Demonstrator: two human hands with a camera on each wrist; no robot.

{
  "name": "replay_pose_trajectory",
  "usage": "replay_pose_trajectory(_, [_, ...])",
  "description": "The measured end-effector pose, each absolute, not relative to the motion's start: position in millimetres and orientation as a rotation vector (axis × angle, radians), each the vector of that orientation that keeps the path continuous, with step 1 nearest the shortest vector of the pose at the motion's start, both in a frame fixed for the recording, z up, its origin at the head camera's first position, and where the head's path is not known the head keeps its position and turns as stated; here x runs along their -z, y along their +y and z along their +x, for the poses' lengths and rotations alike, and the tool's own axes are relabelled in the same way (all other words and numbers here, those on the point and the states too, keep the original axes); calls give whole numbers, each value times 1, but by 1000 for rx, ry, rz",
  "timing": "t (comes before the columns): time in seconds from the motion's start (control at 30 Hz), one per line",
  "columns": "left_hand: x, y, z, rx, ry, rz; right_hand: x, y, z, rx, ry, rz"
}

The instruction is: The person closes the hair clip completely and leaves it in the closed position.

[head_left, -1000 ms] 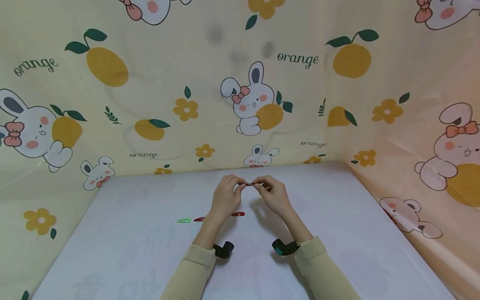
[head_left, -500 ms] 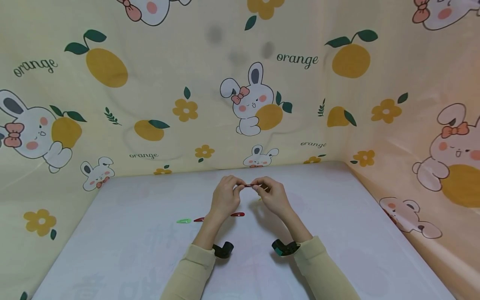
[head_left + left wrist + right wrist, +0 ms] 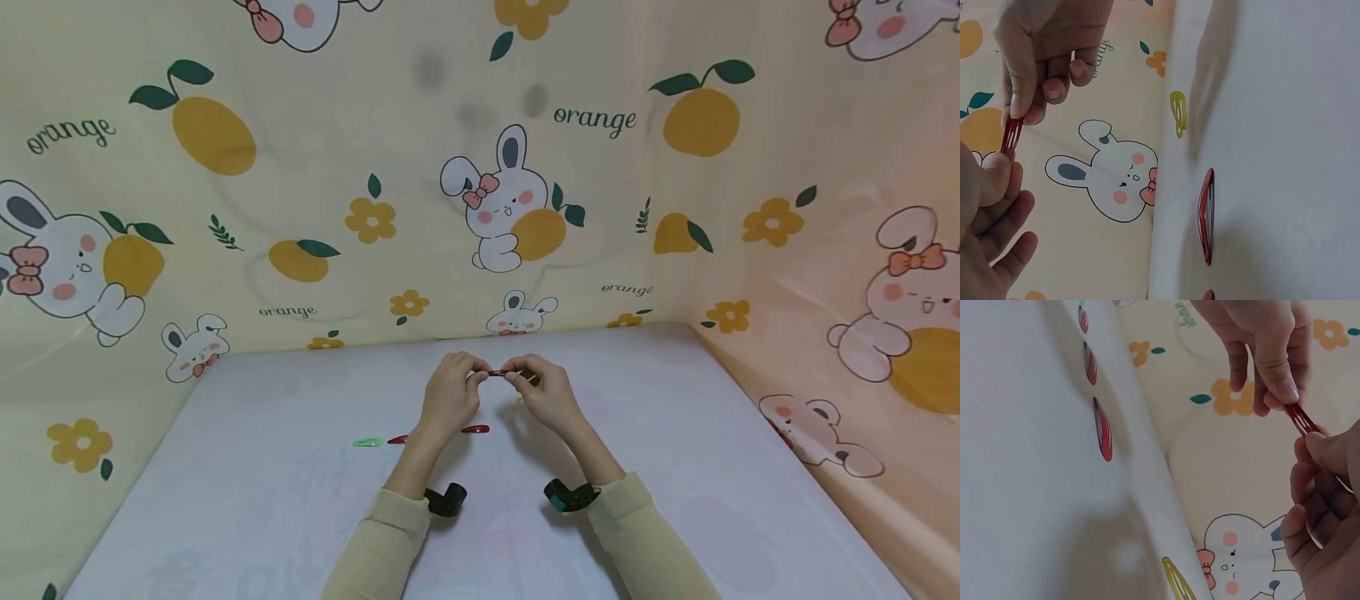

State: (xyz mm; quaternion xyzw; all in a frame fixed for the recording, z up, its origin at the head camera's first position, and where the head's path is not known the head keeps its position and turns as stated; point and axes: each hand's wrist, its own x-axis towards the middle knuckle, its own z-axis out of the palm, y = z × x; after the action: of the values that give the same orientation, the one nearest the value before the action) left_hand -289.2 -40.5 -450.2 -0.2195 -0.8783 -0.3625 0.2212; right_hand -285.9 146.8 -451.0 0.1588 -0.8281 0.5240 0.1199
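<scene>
A dark red snap hair clip is held up off the table between my two hands. My left hand pinches one end of it between thumb and forefinger. At its other end, the thumb and forefinger of my right hand grip it the same way. Slots show along the middle of the clip in both wrist views. The remaining fingers of each hand are loosely bent below it. A red hair clip lies on the table under my hands, and a yellow hair clip lies near the right hand.
More red hair clips lie in a row to the left, partly covered by my left forearm in the head view. A light green clip ends that row. Behind the white table hangs a patterned cloth.
Both hands have come very slightly down and closer with the hair clip between them. Their pinch on it looks the same, and the clips on the table have stayed put.
</scene>
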Motion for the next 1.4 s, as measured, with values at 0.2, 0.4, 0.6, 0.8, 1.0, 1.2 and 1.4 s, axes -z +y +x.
replay_pose_trajectory(0.2, [449,-41,-289,1005,-2432,-610,452,147,-286,-1528,-2426,457])
replay_pose_trajectory(0.4, [449,-40,-288,1014,-2413,-634,450,148,-286,-1529,-2437,444])
replay_pose_trajectory(0.6, [448,-39,-287,1041,-2401,-623,448,148,-285,-1549,-2442,417])
replay_pose_trajectory(0.8, [450,-39,-288,1052,-2399,-628,449,149,-285,-1557,-2431,388])
replay_pose_trajectory(1.0, [450,-38,-289,1081,-2390,-635,448,150,-285,-1583,-2424,357])
replay_pose_trajectory(1.2, [449,-37,-287,1075,-2391,-646,449,153,-286,-1593,-2427,341])
replay_pose_trajectory(1.4, [451,-36,-287,1040,-2389,-661,451,156,-289,-1621,-2432,318])
